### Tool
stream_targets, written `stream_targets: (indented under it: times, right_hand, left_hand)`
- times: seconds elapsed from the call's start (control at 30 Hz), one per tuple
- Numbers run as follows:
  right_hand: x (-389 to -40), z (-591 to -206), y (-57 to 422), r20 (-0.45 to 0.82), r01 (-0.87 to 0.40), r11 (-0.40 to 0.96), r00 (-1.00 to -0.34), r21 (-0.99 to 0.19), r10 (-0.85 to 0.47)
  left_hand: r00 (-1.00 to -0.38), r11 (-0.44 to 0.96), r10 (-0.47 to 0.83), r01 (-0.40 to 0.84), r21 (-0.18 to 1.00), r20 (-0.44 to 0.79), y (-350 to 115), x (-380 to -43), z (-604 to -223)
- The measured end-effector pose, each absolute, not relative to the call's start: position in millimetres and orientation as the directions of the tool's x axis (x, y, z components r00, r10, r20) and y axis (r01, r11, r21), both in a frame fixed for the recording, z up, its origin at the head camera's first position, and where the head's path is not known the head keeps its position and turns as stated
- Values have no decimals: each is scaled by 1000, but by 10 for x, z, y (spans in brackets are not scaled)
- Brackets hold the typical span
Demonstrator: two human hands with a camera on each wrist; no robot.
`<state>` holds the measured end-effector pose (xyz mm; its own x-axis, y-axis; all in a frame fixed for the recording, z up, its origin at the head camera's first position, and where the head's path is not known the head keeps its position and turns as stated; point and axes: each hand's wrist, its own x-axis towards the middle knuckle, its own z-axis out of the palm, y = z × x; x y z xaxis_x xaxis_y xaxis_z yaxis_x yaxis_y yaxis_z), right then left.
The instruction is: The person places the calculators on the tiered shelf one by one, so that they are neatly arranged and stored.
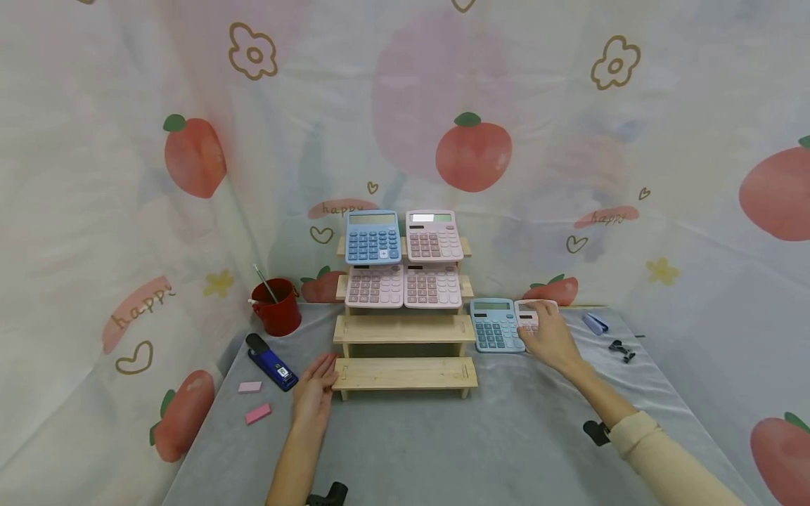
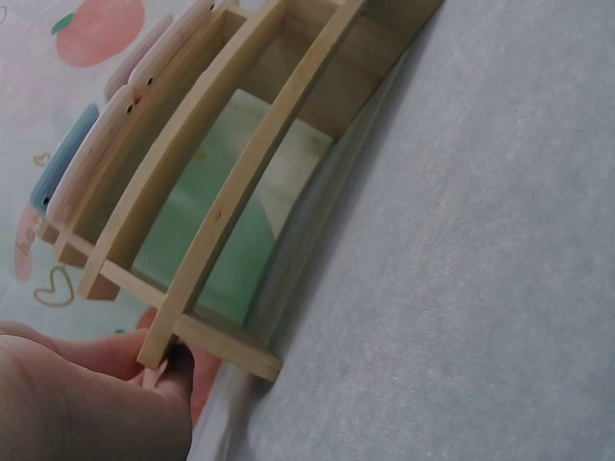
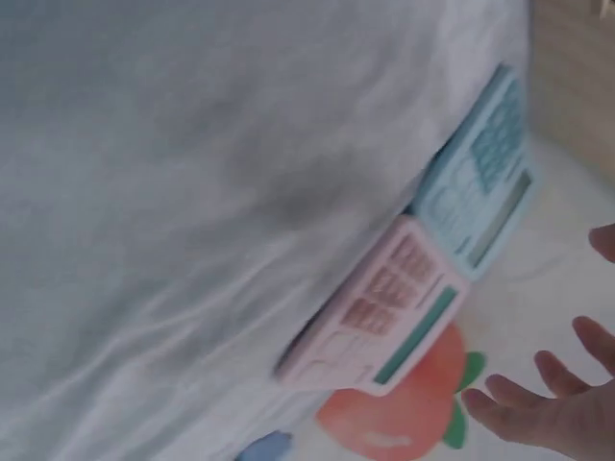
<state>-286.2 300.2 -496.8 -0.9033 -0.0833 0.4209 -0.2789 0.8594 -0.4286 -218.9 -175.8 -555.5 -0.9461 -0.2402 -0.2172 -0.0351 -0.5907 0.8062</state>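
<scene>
A stepped wooden stand (image 1: 405,374) stands mid-table; my left hand (image 1: 313,390) pinches the left end of its lowest step. In the left wrist view, the thumb and fingers (image 2: 106,351) close round that board end. A blue calculator (image 1: 372,237) and a pink calculator (image 1: 433,237) lean on the top step, with two more pink calculators (image 1: 375,286) on the step below. Right of the stand, a light-blue calculator (image 1: 496,327) lies beside another pink calculator (image 3: 375,312). My right hand (image 1: 552,337) is over this pink one, its fingers loosely spread and apart from it in the right wrist view.
At left are a red bucket (image 1: 278,313) holding pens, a blue stapler (image 1: 272,362) and two pink erasers (image 1: 258,413). To the right lie a small blue stapler-like item (image 1: 595,323) and black binder clips (image 1: 623,350). A printed cloth backdrop hangs behind.
</scene>
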Motion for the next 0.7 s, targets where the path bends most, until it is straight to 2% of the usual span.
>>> stream_targets:
  times: [0.17,0.5,0.7]
  right_hand:
    - [-2942,-5130,3231,308,-197,870,-950,-452,-55]
    - [-3122,-5460,3560,110,-75,889,-994,-452,-28]
    - [-3185,-5558,3620,75,-18,864,-997,-503,23]
  left_hand:
    - [-948,-585,-239,-30,811,-208,-1759,-2184,-5556]
    - [-945,-584,-229,-58,810,-233,-1757,-2176,-5541]
    - [-945,-582,-237,-48,811,-226,-1768,-2178,-5537]
